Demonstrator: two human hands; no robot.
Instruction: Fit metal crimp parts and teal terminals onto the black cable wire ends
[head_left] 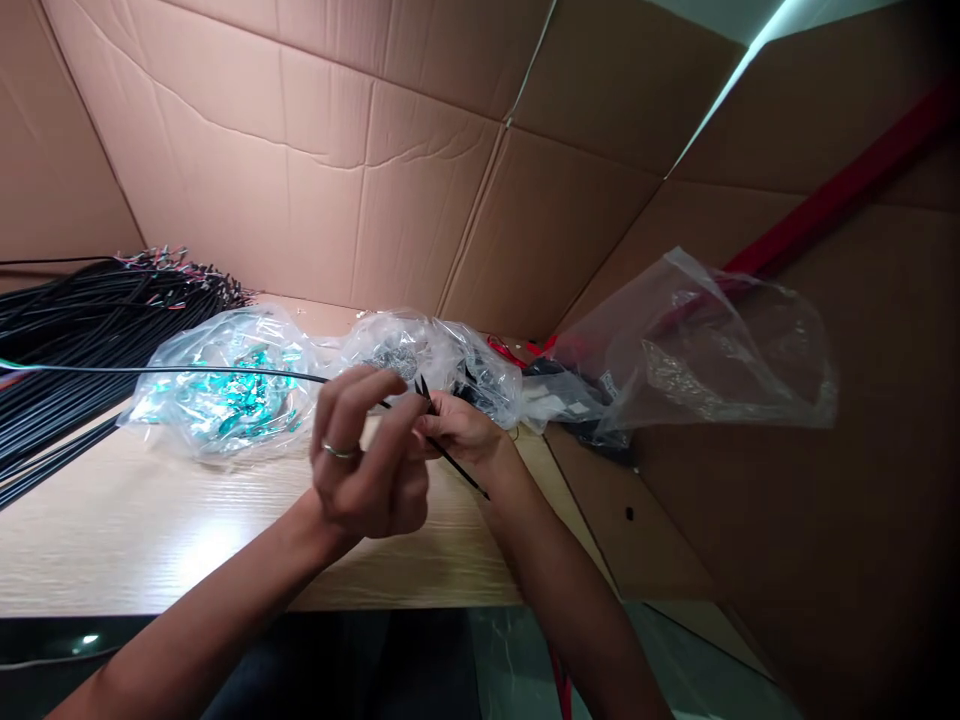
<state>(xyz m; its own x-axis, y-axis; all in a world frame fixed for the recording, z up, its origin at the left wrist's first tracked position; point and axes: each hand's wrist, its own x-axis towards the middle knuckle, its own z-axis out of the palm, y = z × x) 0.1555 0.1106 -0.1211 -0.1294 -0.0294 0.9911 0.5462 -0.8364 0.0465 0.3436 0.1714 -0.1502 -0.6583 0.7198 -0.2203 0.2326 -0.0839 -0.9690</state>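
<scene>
A thin black cable (187, 370) runs from the left across the table to my hands. My left hand (367, 460), with a ring on one finger, is curled over the cable and partly hides it. My right hand (457, 430) pinches a black cable section (457, 465) between fingers and thumb, with short split ends (424, 393) poking up. The two hands touch or nearly touch. Whether the black section is the same cable as the long one is hidden behind my fingers.
A large bundle of black cables (90, 325) with coloured wire ends lies at the left on the wood-grain table (172, 530). Clear plastic bags (225, 385) hold teal and grey parts behind my hands. Cardboard sheets (315, 170) line the back and right.
</scene>
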